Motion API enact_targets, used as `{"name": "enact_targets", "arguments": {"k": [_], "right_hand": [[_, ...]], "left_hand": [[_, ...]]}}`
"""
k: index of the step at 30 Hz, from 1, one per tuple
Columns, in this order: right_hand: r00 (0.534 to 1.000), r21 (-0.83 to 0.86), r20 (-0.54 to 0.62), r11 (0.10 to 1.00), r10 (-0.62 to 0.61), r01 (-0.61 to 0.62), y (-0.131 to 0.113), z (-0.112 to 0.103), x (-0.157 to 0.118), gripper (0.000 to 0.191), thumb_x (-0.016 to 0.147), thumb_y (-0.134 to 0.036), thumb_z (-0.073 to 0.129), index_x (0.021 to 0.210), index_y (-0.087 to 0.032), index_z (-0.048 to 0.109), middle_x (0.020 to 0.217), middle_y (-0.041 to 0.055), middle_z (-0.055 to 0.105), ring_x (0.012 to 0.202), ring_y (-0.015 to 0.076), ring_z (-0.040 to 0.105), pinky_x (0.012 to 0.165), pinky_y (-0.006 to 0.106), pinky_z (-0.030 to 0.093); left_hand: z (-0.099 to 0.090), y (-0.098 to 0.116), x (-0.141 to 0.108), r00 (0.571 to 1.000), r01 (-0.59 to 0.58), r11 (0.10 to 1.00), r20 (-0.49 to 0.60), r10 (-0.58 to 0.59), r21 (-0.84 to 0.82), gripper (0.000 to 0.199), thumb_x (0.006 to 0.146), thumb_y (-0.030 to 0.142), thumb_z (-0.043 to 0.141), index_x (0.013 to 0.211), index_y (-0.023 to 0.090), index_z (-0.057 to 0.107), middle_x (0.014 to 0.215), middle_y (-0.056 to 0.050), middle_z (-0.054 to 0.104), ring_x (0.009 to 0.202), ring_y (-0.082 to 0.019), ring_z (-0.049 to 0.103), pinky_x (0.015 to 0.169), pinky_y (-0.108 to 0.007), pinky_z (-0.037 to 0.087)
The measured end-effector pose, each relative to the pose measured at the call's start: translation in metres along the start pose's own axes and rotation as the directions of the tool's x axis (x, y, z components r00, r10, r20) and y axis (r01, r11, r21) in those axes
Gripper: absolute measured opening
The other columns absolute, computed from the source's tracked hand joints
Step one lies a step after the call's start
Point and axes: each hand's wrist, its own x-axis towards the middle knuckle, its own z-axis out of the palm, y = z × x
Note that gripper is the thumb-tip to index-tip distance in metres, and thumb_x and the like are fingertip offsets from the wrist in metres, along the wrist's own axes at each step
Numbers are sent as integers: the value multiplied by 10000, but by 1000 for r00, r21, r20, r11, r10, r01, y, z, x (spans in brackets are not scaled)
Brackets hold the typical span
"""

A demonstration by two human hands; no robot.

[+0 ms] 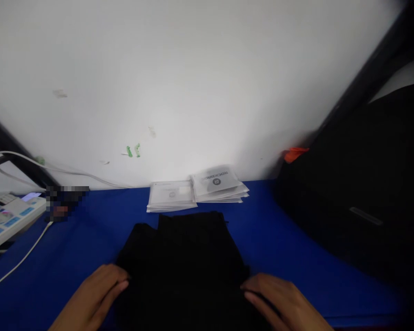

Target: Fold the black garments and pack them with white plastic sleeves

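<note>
A folded black garment [189,257] lies flat on the blue table [100,230] in front of me, its exact kind hard to make out in the dark cloth. At its left edge, my left hand [96,294] pinches the cloth between thumb and fingers. On the opposite edge my right hand [279,294] grips the cloth the same way. The garment's far end shows a step in its outline, and its near end runs out of the picture.
Behind the garment, flat white zip bags [170,195] and a stack of printed ones [219,184] rest against the white wall [193,82]. A large black cloth pile [359,184] covers the right side. At left are a power strip [14,225] and a white cable [24,257].
</note>
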Motion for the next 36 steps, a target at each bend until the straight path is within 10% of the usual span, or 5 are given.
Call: {"name": "enact_targets", "arguments": {"k": [15,24,29,33,36], "right_hand": [[996,-409,90,912,13,25,56,23,165,333,881,-98,530,1204,-128,607,1128,148,658,1091,262,600,948,396,484],[970,-279,-167,952,-175,124,32,-10,140,219,941,-201,444,1011,-170,649,995,124,633,976,261,572,876,414,497],[962,-88,64,959,-265,270,17,-15,87,116,907,-231,531,932,-223,644,1121,92,655,1069,241,601,911,402,513],[968,-62,54,967,-243,247,16,-2,66,121,928,-266,540,953,-218,647,1126,104,665,1097,250,606,938,436,511],[974,-40,-40,974,-225,223,16,6,68,130,942,-264,525,991,-213,634,1093,106,673,1076,245,612,930,442,515]], "left_hand": [[39,-7,153,999,39,995,16,-40,97,242,834,300,609,1039,175,638,1076,-102,665,1000,-262,621,888,-405,504],[1,20,124,979,-45,998,-196,53,49,127,898,266,510,937,196,608,980,-64,683,956,-233,604,887,-399,455],[-12,34,83,946,-199,963,222,237,-182,156,913,368,579,968,241,651,960,-15,686,940,-172,620,902,-322,467],[1,-6,81,994,35,997,-102,-41,-65,274,932,420,518,1076,217,630,1075,-72,668,1037,-226,592,964,-402,454],[13,-42,89,967,229,972,-126,-222,45,437,812,453,639,1157,188,603,1175,-114,639,1131,-303,555,1008,-501,419]]}}
